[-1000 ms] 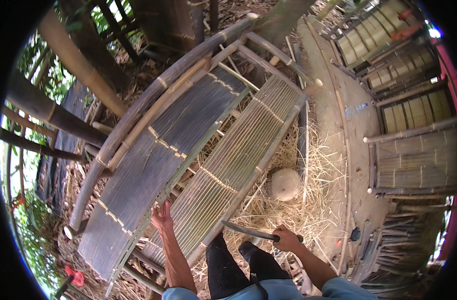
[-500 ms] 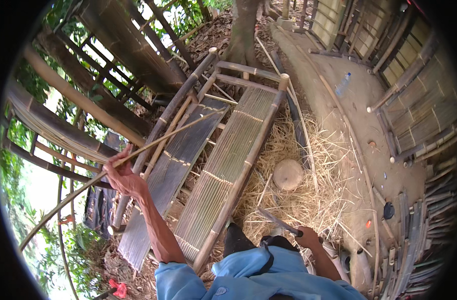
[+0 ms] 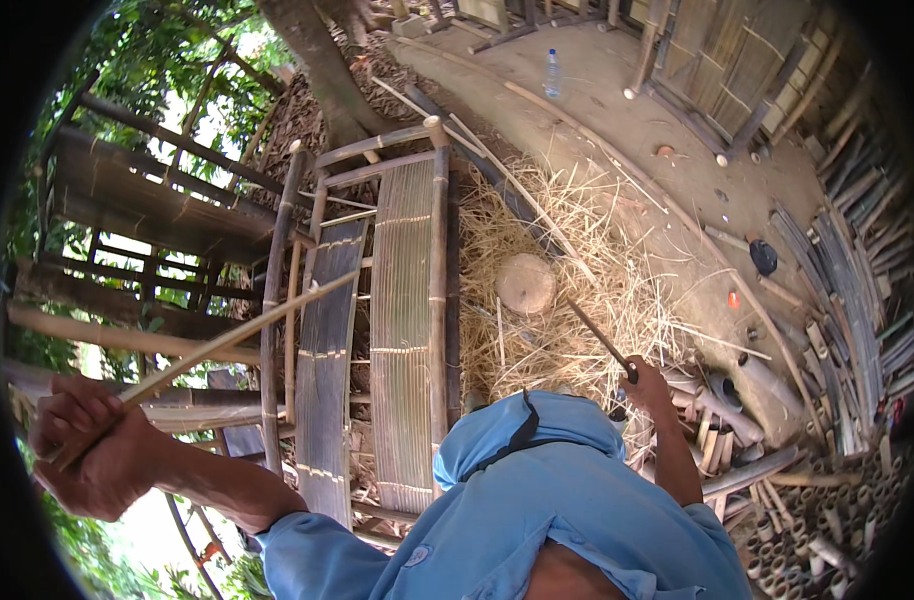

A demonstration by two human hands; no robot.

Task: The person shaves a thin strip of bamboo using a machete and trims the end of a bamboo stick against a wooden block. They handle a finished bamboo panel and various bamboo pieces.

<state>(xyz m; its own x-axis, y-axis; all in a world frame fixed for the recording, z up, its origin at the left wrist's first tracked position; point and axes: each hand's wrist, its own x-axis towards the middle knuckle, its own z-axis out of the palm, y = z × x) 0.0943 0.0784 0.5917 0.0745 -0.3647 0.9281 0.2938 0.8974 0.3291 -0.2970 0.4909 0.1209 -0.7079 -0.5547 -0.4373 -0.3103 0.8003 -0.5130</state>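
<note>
My left hand (image 3: 92, 440), raised at the far left, is wrapped round a long thin bamboo strip (image 3: 247, 330). The strip slants up and to the right, its far end over a low bamboo bench (image 3: 438, 300). Out to the right, my right hand (image 3: 645, 385) grips the dark handle of a machete (image 3: 599, 333). Its blade points up and left toward a round wooden block (image 3: 526, 283), apart from it. Two slatted panels make up the bench: a dark one (image 3: 325, 370) on the left and a greenish one (image 3: 402, 300) on the right.
Straw shavings (image 3: 587, 230) surround the block. A tree trunk (image 3: 327, 80) rises behind the bench. Bamboo poles (image 3: 847, 310) and cut tubes (image 3: 777, 540) are piled at right. A plastic bottle (image 3: 552, 75) stands on the dirt ground farther off. Bamboo railings (image 3: 137, 340) are at left.
My view has turned to the right. My left hand has drawn back toward the lower left with the bamboo strip; the machete blade now points more steeply upward.
</note>
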